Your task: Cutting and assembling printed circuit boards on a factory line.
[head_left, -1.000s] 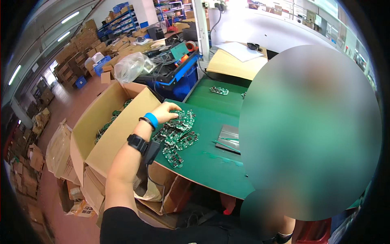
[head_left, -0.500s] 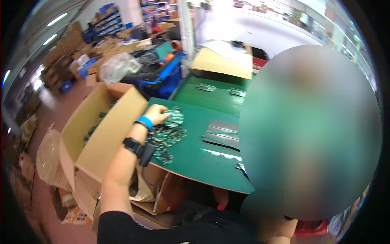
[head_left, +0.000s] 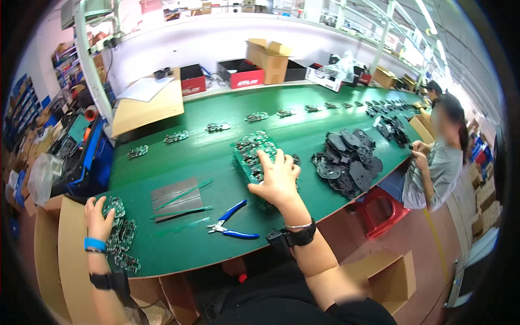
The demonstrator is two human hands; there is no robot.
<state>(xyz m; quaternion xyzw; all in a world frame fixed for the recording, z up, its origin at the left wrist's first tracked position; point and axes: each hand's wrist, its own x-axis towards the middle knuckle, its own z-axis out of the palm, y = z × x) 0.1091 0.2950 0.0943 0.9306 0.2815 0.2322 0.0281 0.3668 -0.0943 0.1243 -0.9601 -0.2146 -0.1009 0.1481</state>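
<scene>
My left hand point(head_left: 99, 221) is at the left end of the green table, fingers apart, beside a heap of small rounded circuit boards point(head_left: 125, 233). Its thumb meets or overlaps the nearest board. Further right, my right hand point(head_left: 279, 176) spreads its fingers over the edge of green circuit board panels point(head_left: 250, 151) covered in components. Part of those panels is hidden beneath the hand. Between my hands lie blue-handled cutting pliers point(head_left: 238, 234), jaws apart, and a grey flat plate point(head_left: 176, 197) with thin green strips point(head_left: 184, 195) across it.
Black plastic parts point(head_left: 349, 162) are piled to the right. A row of single circuit boards point(head_left: 218, 127) runs along the far strip of the table point(head_left: 206, 154). A cardboard box point(head_left: 73, 238) stands at the left edge. A co-worker point(head_left: 439, 157) sits at right by a red stool point(head_left: 382, 214).
The view has swung right. My left hand, earlier closed at the top of the board heap, now has its fingers apart at the heap's side. My right hand now shows over the panels.
</scene>
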